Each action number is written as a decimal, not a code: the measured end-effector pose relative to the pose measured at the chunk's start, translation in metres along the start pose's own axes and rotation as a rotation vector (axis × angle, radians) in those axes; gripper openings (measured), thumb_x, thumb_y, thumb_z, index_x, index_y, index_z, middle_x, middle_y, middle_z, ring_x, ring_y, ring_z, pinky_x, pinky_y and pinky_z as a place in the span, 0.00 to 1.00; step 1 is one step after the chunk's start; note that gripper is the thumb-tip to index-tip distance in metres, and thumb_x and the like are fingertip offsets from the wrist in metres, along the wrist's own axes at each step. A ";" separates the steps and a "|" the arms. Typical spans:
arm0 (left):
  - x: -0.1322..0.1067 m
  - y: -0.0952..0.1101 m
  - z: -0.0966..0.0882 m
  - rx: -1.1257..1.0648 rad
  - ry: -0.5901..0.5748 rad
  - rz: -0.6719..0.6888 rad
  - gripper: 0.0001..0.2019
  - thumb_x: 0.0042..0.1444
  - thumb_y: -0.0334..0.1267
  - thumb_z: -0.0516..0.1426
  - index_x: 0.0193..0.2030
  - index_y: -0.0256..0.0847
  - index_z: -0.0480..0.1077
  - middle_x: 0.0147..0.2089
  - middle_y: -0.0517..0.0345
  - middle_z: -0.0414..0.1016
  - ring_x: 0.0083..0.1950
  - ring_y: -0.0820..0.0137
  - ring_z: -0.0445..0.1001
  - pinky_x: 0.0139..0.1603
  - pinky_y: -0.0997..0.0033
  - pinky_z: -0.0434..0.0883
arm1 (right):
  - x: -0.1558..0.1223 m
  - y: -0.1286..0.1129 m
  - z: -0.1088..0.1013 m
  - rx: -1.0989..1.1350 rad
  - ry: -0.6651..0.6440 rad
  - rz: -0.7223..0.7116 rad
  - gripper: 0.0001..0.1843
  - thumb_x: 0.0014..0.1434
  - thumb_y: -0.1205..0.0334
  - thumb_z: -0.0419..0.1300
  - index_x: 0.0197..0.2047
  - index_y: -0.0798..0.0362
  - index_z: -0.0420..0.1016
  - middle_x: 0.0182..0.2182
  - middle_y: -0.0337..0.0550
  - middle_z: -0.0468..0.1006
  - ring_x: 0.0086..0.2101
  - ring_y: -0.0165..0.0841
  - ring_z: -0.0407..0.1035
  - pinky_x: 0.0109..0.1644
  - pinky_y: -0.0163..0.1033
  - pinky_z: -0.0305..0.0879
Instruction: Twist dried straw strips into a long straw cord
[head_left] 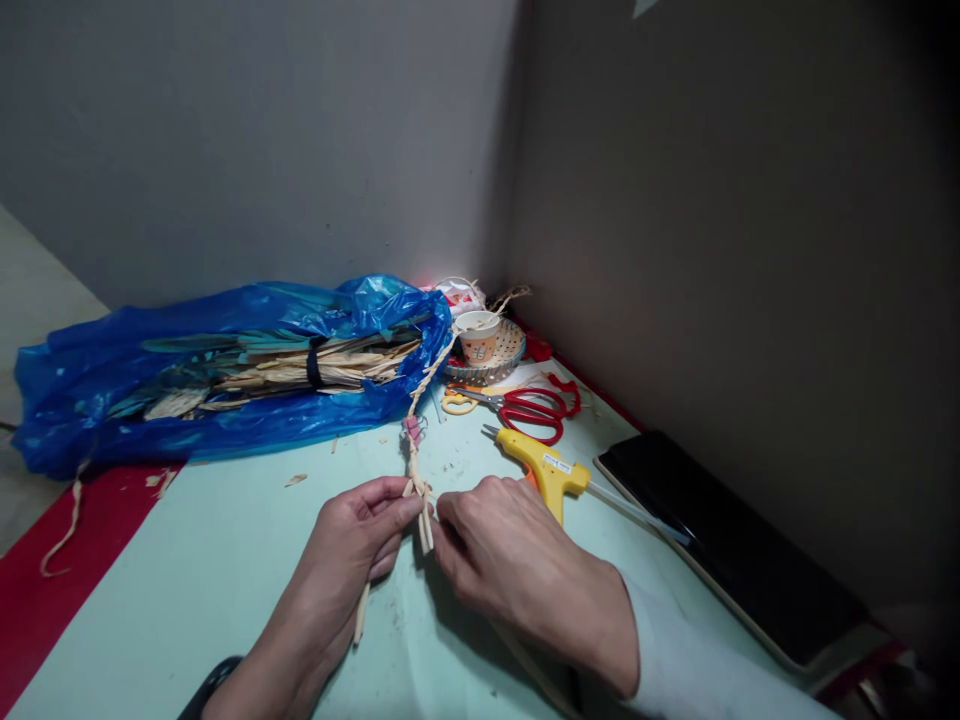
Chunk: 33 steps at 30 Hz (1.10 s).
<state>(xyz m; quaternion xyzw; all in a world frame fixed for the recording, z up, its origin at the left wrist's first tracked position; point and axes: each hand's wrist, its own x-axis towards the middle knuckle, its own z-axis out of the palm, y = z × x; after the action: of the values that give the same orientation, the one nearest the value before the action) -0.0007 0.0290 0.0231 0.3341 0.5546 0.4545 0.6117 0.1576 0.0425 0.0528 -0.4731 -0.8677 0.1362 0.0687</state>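
A pale braid of dried plant strips [424, 392] runs from the cup toward me, with a pink binder clip [413, 430] on it. At its near end my left hand [360, 535] pinches the strips between thumb and fingers, and one loose strip hangs below that hand. My right hand [499, 545] is closed at the other side of the braid's end, its fingertips partly hidden behind the knuckles. A long strip [529, 665] trails from under it toward the near edge. Short strip ends stick out between the two hands.
A blue plastic bag [247, 310] holds a bundle of dried strips [352, 362] at the left. Behind the braid, a paper cup [478, 337] sits in a woven basket [504, 362]. Red-handled scissors [534, 412], a yellow glue gun [546, 467] and a black tablet-like object [727, 545] lie to the right.
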 end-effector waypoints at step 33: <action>-0.001 0.000 -0.002 0.154 0.077 0.070 0.12 0.41 0.41 0.64 0.25 0.34 0.71 0.16 0.70 0.58 0.16 0.83 0.47 0.17 0.80 0.43 | 0.013 0.015 0.002 0.476 0.093 -0.027 0.08 0.57 0.64 0.54 0.28 0.55 0.71 0.22 0.35 0.71 0.26 0.26 0.59 0.29 0.32 0.48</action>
<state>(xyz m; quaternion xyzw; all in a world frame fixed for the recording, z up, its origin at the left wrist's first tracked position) -0.0022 0.0280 0.0232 0.3816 0.5991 0.4443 0.5460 0.1622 0.0606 0.0468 -0.4376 -0.8133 0.3140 0.2200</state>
